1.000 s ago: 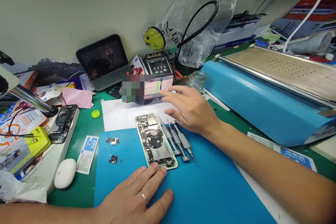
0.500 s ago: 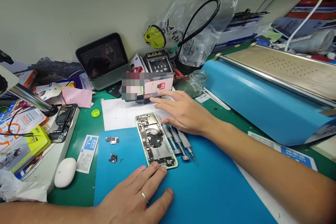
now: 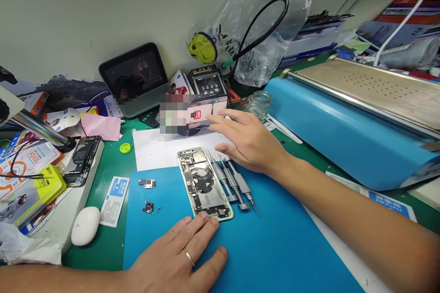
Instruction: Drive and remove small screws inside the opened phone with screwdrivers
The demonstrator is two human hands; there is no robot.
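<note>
My left hand point(image 3: 182, 254) lies flat on the blue mat point(image 3: 275, 247), a ring on one finger, with its fingertips at the lower edge of an opened phone point(image 3: 204, 183). The phone's inside faces up and shows circuit parts. My right hand point(image 3: 245, 139) has its fingers stretched out at the lit screen of a second phone point(image 3: 201, 115), which leans sideways at the back; whether a fingertip touches the glass I cannot tell. Below that hand several grey screwdrivers point(image 3: 233, 183) lie beside the opened phone. Two small circuit parts, one silver point(image 3: 147, 184) and one dark point(image 3: 148, 207), rest on the mat's left.
A white earbud case point(image 3: 85, 225) and a printed card point(image 3: 115, 201) lie left of the mat. Further left stand boxes and another opened phone point(image 3: 82, 160). Behind are a smart display point(image 3: 135, 80) and a glass jar point(image 3: 257, 105). A blue machine point(image 3: 330, 132) fills the right.
My right hand dipped left across the propped phone's screen, then came back up and right. The picture on that screen has slid sideways. My left hand has stayed still.
</note>
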